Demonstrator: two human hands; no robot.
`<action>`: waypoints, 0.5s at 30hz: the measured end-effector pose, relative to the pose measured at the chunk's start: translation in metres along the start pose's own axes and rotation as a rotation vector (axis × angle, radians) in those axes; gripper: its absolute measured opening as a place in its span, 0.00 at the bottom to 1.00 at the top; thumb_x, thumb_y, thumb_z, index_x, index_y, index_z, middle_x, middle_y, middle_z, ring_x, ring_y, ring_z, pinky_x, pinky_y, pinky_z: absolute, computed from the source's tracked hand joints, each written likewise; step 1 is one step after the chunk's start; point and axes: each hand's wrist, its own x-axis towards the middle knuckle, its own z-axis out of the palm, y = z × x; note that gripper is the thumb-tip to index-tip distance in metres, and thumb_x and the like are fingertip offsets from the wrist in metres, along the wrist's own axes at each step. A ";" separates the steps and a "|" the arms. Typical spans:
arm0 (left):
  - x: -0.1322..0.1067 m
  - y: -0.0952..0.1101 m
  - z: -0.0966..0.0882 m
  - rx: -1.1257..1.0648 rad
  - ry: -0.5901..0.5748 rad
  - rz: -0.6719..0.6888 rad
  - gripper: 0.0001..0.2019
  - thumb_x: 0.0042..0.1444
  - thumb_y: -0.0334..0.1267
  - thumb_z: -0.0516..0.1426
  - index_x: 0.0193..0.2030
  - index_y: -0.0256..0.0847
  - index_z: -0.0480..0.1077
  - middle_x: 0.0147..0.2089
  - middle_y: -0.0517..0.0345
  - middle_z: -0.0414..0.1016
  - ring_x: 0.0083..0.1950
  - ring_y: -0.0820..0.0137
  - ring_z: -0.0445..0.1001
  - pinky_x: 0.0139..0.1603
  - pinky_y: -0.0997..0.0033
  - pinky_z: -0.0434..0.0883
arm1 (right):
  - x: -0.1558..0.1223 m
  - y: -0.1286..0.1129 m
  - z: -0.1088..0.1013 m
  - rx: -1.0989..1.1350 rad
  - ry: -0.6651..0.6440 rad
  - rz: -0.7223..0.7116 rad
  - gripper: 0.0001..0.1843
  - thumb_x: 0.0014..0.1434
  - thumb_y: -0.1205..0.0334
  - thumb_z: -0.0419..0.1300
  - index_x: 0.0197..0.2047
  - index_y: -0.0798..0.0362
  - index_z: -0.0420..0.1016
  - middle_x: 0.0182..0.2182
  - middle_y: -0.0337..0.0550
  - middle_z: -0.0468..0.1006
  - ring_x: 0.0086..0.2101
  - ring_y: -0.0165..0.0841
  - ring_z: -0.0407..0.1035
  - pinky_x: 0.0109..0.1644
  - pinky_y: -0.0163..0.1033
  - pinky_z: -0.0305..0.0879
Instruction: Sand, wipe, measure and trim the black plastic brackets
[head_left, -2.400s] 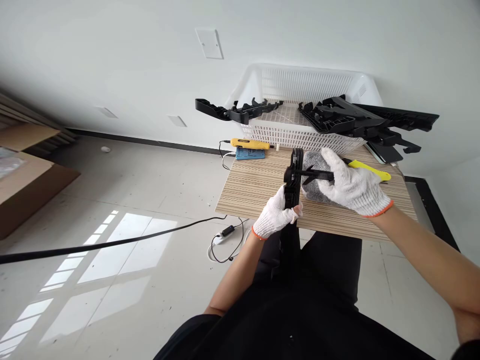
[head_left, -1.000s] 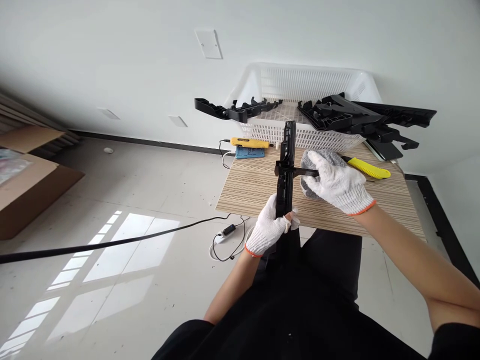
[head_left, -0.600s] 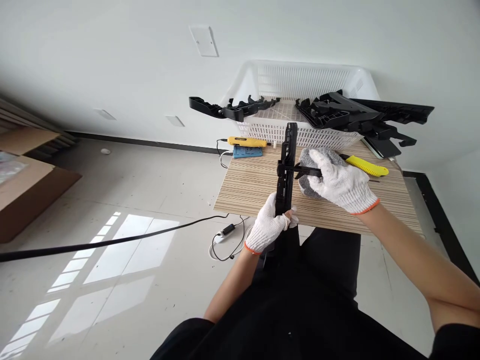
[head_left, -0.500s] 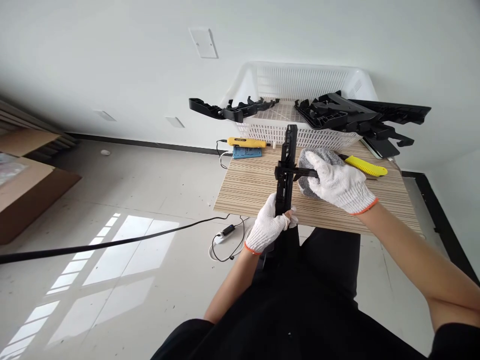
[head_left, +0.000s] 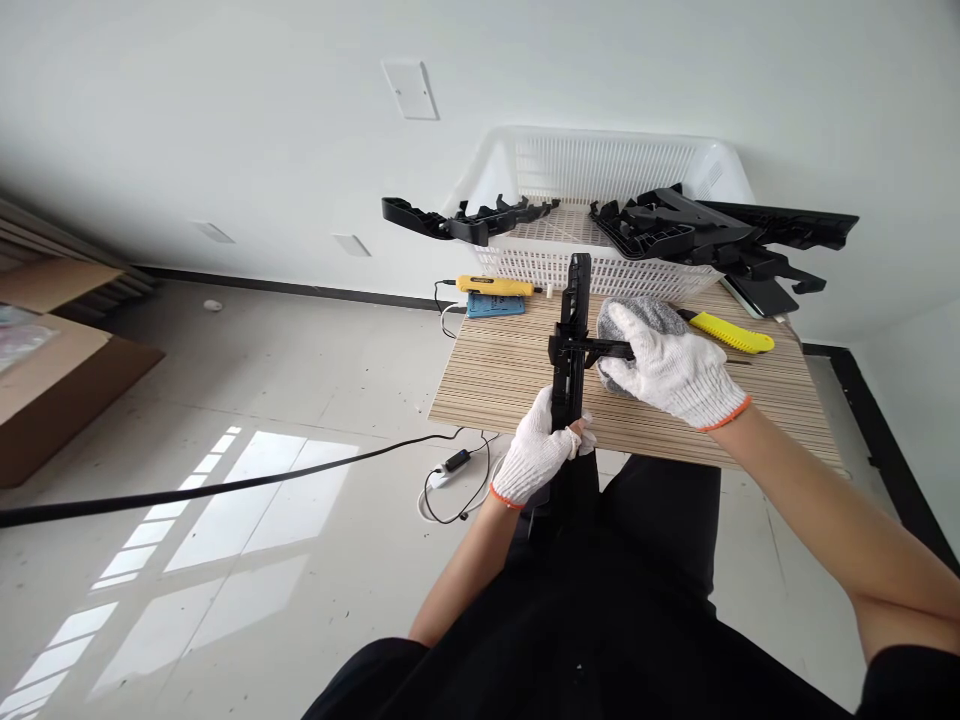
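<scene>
My left hand (head_left: pixel 534 452), in a white knitted glove with an orange cuff, is closed around the lower end of a long black plastic part (head_left: pixel 576 300). A bare fingertip shows at that glove. The part stands lengthwise before me, with a side arm reaching to the right. On that side arm my gloved right hand (head_left: pixel 671 365) is closed, its fingers partly hidden. Just behind and beneath the right hand is a grey cloth-like bundle (head_left: pixel 646 314); I cannot tell whether the hand also grips it.
A white plastic basket (head_left: pixel 607 135) at the back holds several black plastic parts (head_left: pixel 682 230), some jutting over its rim. A yellow cutter (head_left: pixel 731 332), a yellow corded tool (head_left: pixel 495 286), a blue packet (head_left: pixel 495 305) and a dark phone (head_left: pixel 763 296) lie on the wood-grain table (head_left: pixel 487 370). Cables (head_left: pixel 450 490) hang at left.
The upper end of the black part has shifted very slightly left and down, and my right hand slightly left. Both hands keep their hold.
</scene>
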 end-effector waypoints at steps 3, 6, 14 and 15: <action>-0.001 0.002 0.001 0.017 -0.003 -0.005 0.16 0.62 0.40 0.66 0.50 0.43 0.65 0.36 0.63 0.77 0.30 0.73 0.78 0.30 0.72 0.73 | -0.002 -0.001 0.003 0.008 0.029 0.056 0.43 0.70 0.42 0.56 0.81 0.55 0.62 0.49 0.59 0.88 0.30 0.44 0.77 0.32 0.46 0.69; -0.002 0.006 0.001 0.040 -0.013 -0.003 0.15 0.62 0.39 0.65 0.51 0.42 0.65 0.34 0.63 0.77 0.29 0.75 0.76 0.30 0.73 0.71 | -0.002 -0.001 0.004 0.025 0.040 0.043 0.43 0.69 0.45 0.57 0.81 0.53 0.62 0.50 0.57 0.88 0.29 0.42 0.77 0.32 0.45 0.68; -0.002 0.007 0.002 0.009 -0.020 -0.008 0.16 0.61 0.40 0.65 0.51 0.43 0.65 0.34 0.64 0.76 0.29 0.75 0.75 0.30 0.72 0.70 | -0.001 0.004 0.003 -0.017 0.071 -0.070 0.37 0.70 0.54 0.54 0.80 0.50 0.65 0.43 0.51 0.89 0.28 0.42 0.76 0.27 0.43 0.62; -0.002 0.007 0.002 0.008 -0.021 -0.010 0.16 0.61 0.40 0.65 0.50 0.43 0.65 0.33 0.64 0.76 0.29 0.75 0.74 0.30 0.73 0.70 | -0.002 0.005 0.004 0.004 0.092 -0.062 0.37 0.70 0.53 0.55 0.79 0.51 0.67 0.40 0.51 0.89 0.27 0.42 0.75 0.27 0.43 0.62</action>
